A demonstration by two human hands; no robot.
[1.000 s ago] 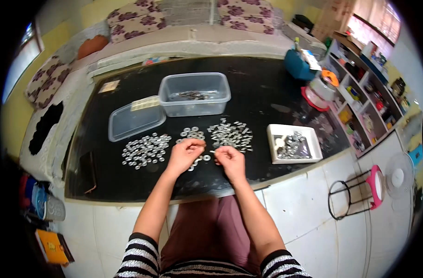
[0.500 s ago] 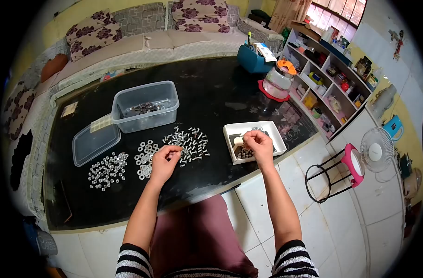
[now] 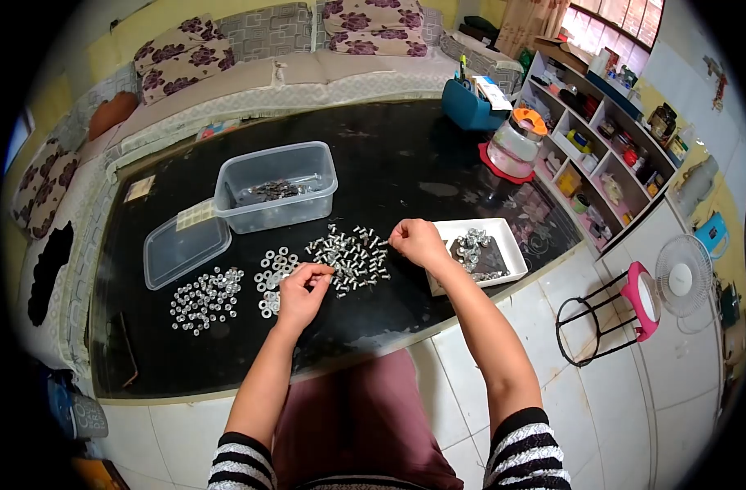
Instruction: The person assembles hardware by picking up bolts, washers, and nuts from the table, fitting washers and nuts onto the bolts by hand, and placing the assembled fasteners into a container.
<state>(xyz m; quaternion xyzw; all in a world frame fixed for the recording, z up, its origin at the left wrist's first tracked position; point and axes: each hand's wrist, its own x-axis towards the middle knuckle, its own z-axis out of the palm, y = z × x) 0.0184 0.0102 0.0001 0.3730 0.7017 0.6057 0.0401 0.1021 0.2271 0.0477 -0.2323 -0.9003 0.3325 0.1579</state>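
On the black table my left hand point(image 3: 303, 290) is closed in a pinch beside the pile of silver screws point(image 3: 352, 257), over the right edge of the washers point(image 3: 272, 282). What its fingertips hold is too small to name. My right hand point(image 3: 416, 242) is closed too, fingertips at the right edge of the screws, its contents hidden. Just right of it lies a white tray point(image 3: 516, 253) with metal fasteners point(image 3: 473, 247) inside; my forearm crosses its near left corner. A pile of small nuts point(image 3: 205, 298) sits at the left.
Behind the piles stands a clear plastic box point(image 3: 275, 216) with dark metal parts, its lid point(image 3: 187, 251) at left. A phone point(image 3: 122, 347) lies at the left edge. Farther right are a blue holder point(image 3: 473, 106), a jar point(image 3: 516, 143), and a pink stool point(image 3: 641, 300) on the floor.
My right hand has moved left from over the white tray to the screw pile's edge. My left hand stays near the washers and screws, still pinched. The view has shifted slightly.
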